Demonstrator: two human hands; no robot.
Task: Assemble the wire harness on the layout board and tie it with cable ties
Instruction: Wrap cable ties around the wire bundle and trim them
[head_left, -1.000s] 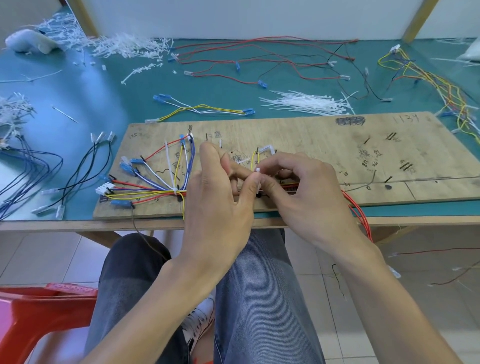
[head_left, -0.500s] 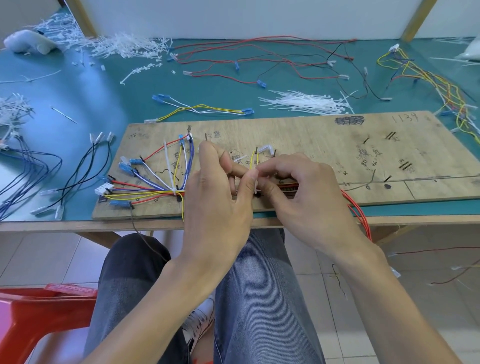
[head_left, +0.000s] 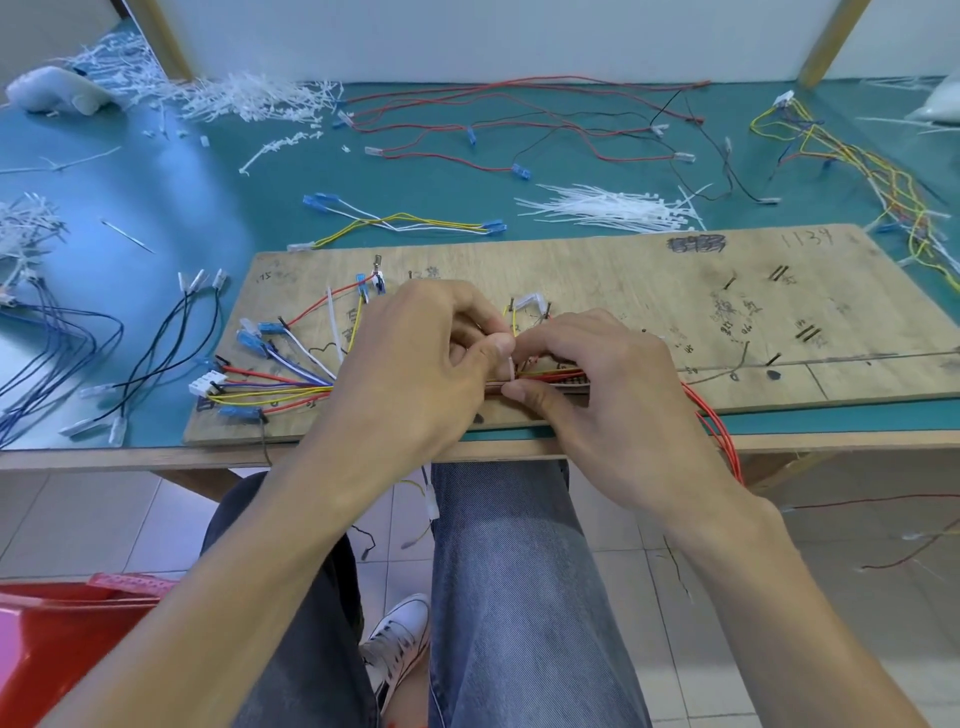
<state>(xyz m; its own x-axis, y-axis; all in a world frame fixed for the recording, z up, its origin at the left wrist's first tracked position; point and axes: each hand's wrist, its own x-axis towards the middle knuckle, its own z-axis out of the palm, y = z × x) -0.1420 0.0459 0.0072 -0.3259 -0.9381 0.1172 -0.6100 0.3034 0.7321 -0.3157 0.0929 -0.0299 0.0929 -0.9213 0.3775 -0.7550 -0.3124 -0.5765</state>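
A wooden layout board (head_left: 649, 270) lies at the table's near edge. The wire harness (head_left: 280, 389), a bundle of red, yellow, blue and white wires, runs along the board's front and fans out at the left to blue terminals and a white connector (head_left: 207, 383). My left hand (head_left: 415, 358) and my right hand (head_left: 597, 384) meet over the middle of the bundle. Between their fingertips stands a short white cable tie (head_left: 511, 370), pinched by both hands around the wires. Red wires (head_left: 719, 436) hang off the board's front edge at the right.
A heap of loose white cable ties (head_left: 608, 208) lies behind the board. Spare wire sets lie on the teal table (head_left: 156, 197): yellow-white (head_left: 405, 223), red-black (head_left: 519, 124), black (head_left: 156, 353) at left, multicoloured (head_left: 883, 176) at right. Cut tie scraps (head_left: 244, 96) pile at the back left.
Both hands stay over the bundle's middle. The fingertips have closed in tighter around the cable tie, and the right thumb has shifted down along the wires.
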